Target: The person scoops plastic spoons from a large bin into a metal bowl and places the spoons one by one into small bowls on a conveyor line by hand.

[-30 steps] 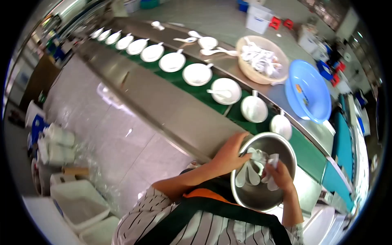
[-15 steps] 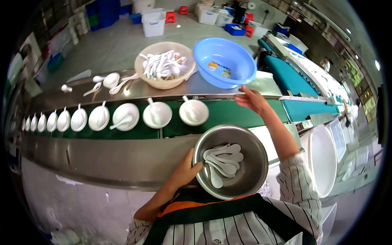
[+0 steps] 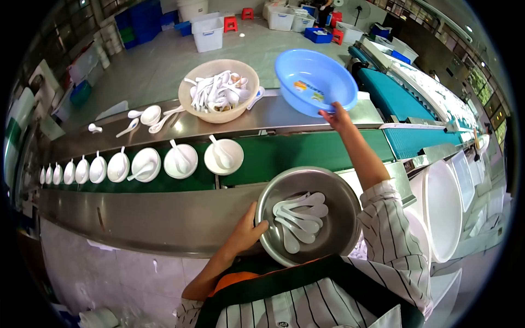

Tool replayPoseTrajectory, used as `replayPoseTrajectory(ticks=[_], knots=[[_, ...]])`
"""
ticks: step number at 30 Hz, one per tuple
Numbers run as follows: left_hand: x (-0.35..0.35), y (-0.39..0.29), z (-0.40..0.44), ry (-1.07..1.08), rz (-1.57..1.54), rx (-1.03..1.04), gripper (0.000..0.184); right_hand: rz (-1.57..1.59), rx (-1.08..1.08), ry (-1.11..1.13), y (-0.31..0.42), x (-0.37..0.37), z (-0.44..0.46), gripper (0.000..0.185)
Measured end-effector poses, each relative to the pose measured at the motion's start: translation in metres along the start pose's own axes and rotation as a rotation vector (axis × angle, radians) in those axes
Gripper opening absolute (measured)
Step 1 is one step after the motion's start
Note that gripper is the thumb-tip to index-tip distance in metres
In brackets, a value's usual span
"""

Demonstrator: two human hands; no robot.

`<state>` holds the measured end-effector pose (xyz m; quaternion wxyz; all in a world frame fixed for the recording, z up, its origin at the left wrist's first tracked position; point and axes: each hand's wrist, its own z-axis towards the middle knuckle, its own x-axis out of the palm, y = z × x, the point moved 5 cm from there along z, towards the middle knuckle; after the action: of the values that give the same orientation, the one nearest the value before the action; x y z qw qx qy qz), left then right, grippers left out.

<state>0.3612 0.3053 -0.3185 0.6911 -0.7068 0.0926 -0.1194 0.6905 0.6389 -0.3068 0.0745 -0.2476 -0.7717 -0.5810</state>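
My left hand [image 3: 244,232] is closed on the rim of a stainless steel bowl [image 3: 342,218], held close to my body. Inside the bowl, to its left, several white soup spoons [image 3: 303,220] lie in a pile. Farther forward, my right hand [image 3: 338,117] grips the near rim of a light blue plastic basin [image 3: 290,76], with its thumb outside. Only stickers show on the basin's floor. To its left, a cream basin [image 3: 219,116] is heaped with white spoons. White bowls [image 3: 235,164], each with a spoon in it, stand in a row on the green belt [image 3: 290,153].
A steel ledge [image 3: 262,120] behind the belt carries loose spoons and a small white cup [image 3: 151,115]. Teal conveyors [image 3: 383,98] run off to the right, beside large white tubs [image 3: 440,218]. Crates and red stools [image 3: 230,23] stand on the floor beyond.
My right hand has moved forward onto the blue basin's rim and closed on it. The basin has shifted right, away from the cream one. The bowls on the belt have moved left.
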Motion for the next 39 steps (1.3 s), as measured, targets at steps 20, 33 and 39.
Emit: replayPoseTrajectory(ticks=[20,33,39], knots=[[0.039,0.02,0.021,0.025,-0.246,0.161,0.062,-1.722,-0.626,0.343,-0.036,0.02,-0.254,0.047],[0.029,0.028,0.016,0.013,-0.367,-0.142,0.052,-1.304,-0.276,-0.158,-0.019,-0.062,-0.338,0.046],[0.053,-0.015,0.025,0.216,-0.277,-0.089,0.049,-0.552,0.039,-0.589,-0.08,-0.113,-0.451,0.054]])
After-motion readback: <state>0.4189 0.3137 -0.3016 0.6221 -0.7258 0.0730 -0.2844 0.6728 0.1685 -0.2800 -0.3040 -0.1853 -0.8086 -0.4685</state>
